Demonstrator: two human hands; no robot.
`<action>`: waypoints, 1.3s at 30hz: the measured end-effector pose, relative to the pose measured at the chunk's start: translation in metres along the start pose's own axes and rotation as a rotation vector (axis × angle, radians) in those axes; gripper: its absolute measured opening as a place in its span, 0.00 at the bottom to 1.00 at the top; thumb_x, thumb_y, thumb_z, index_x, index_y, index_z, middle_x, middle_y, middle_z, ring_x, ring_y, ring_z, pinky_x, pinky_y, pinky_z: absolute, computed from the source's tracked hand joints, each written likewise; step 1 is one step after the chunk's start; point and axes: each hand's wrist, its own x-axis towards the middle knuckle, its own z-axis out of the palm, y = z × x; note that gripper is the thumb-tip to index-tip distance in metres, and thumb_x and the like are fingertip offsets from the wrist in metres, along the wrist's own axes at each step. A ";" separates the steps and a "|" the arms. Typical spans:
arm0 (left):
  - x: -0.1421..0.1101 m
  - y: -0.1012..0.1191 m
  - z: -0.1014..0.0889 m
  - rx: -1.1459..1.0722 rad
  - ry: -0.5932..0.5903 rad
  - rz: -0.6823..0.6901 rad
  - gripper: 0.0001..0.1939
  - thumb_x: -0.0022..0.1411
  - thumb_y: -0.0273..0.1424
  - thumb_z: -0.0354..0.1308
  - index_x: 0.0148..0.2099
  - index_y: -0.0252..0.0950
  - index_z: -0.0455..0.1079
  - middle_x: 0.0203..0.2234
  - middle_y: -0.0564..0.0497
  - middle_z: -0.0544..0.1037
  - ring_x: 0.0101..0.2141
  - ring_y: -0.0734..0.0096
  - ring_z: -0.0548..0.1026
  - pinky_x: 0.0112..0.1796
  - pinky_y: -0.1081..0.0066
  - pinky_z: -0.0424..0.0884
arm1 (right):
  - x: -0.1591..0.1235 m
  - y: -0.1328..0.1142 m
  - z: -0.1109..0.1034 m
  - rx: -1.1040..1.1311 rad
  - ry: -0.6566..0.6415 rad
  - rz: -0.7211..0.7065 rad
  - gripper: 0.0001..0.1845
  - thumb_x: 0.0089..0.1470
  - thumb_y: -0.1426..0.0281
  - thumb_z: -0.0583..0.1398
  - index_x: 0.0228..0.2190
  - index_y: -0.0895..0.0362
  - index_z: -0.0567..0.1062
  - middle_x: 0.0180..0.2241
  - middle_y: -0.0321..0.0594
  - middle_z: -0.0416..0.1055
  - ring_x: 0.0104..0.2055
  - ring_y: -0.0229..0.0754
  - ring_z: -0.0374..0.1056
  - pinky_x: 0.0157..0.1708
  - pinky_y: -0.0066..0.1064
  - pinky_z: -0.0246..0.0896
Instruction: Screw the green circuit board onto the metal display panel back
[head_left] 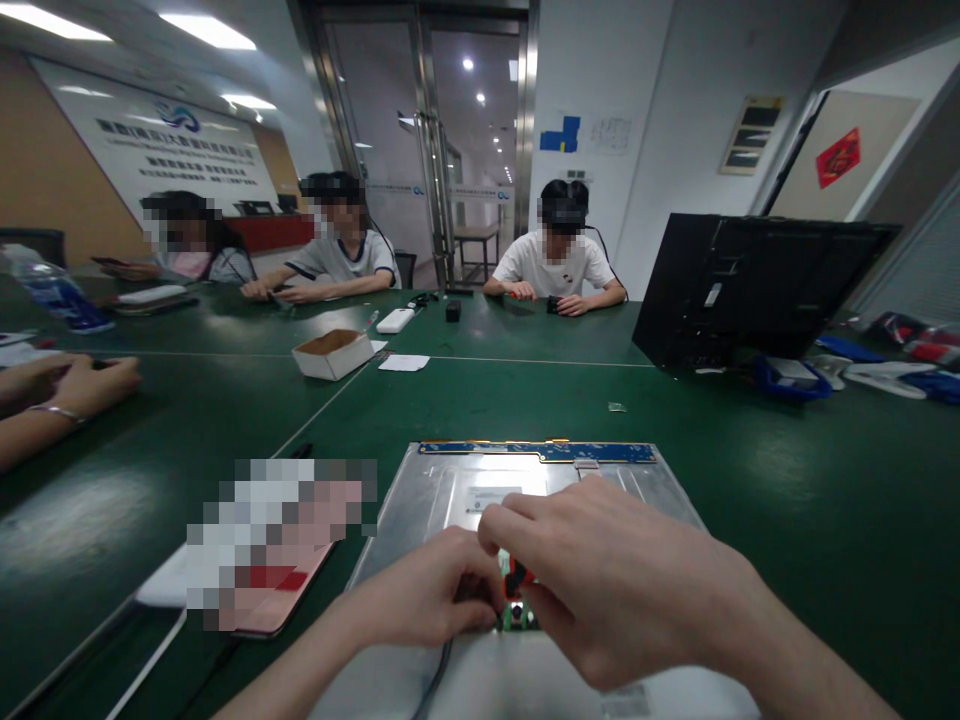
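Curling over shiny metal panel [427, 490] — hands [615, 570] at green board [519, 622]

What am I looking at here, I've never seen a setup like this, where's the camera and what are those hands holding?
There is no machine here: these are a person's own bare hands, and the single picture comes from a camera on their head, looking forward and down. On the green table lies a metal panel with a blue circuit strip along its far edge. The right hand seems to grip a small red and black object, mostly hidden, above a green board. The left hand is beside it; its grip is unclear. Nearby stands an open box.
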 end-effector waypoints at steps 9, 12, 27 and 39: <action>0.002 0.002 0.000 0.050 0.005 0.005 0.05 0.55 0.23 0.58 0.33 0.35 0.75 0.26 0.53 0.74 0.28 0.71 0.70 0.28 0.75 0.65 | 0.000 0.002 0.003 -0.009 0.009 0.039 0.09 0.56 0.64 0.58 0.37 0.54 0.65 0.30 0.34 0.71 0.25 0.37 0.61 0.20 0.29 0.40; 0.001 -0.001 0.001 0.029 0.000 0.004 0.05 0.56 0.24 0.58 0.35 0.35 0.75 0.28 0.52 0.76 0.28 0.71 0.70 0.28 0.75 0.66 | -0.001 0.000 0.001 -0.009 0.020 0.015 0.12 0.51 0.66 0.59 0.37 0.54 0.64 0.32 0.36 0.69 0.26 0.37 0.60 0.19 0.29 0.41; 0.002 0.001 0.000 0.045 0.002 0.051 0.04 0.57 0.24 0.58 0.35 0.35 0.75 0.29 0.52 0.76 0.30 0.70 0.72 0.30 0.74 0.67 | -0.002 0.000 0.000 -0.010 0.035 0.013 0.11 0.52 0.67 0.59 0.37 0.56 0.64 0.35 0.38 0.69 0.27 0.38 0.61 0.20 0.29 0.43; 0.003 0.001 0.001 0.058 0.020 0.052 0.03 0.57 0.25 0.58 0.32 0.35 0.74 0.27 0.53 0.74 0.28 0.72 0.70 0.29 0.75 0.65 | -0.001 0.001 0.001 -0.019 0.052 0.026 0.10 0.52 0.65 0.59 0.35 0.55 0.65 0.32 0.37 0.70 0.27 0.38 0.64 0.20 0.30 0.42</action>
